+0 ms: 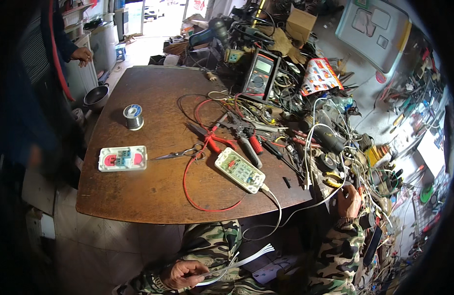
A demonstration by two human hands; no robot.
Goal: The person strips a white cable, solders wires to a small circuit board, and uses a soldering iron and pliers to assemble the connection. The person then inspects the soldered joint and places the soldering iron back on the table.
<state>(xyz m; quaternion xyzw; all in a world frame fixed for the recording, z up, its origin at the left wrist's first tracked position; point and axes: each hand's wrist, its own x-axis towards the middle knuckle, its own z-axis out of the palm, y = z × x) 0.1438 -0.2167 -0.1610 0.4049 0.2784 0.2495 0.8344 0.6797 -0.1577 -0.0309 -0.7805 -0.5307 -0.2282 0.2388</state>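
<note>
At the bottom, my left hand (184, 274) grips a white cable (254, 254) with separated strands at its far end. My right hand (349, 201) is curled among the clutter at the table's right edge, just below yellow-handled pliers (334, 180); what its fingers hold is unclear. On the wooden table (128, 191) lie an opened white power strip (239, 169) with a lead attached, a separate white housing piece (123, 158), scissors (173, 154), red-handled pliers (214, 140), a grey stripping tool (249, 147), a screwdriver (276, 151), a looped red wire and a solder spool (133, 117).
Tangled wires, tools and dark cylinders (325, 137) crowd the right side, with a multimeter (260, 73) and cardboard box (300, 24) behind. Another person's hand (82, 55) shows at upper left, near a pan (96, 96) on the floor. A pale lid (369, 34) lies upper right.
</note>
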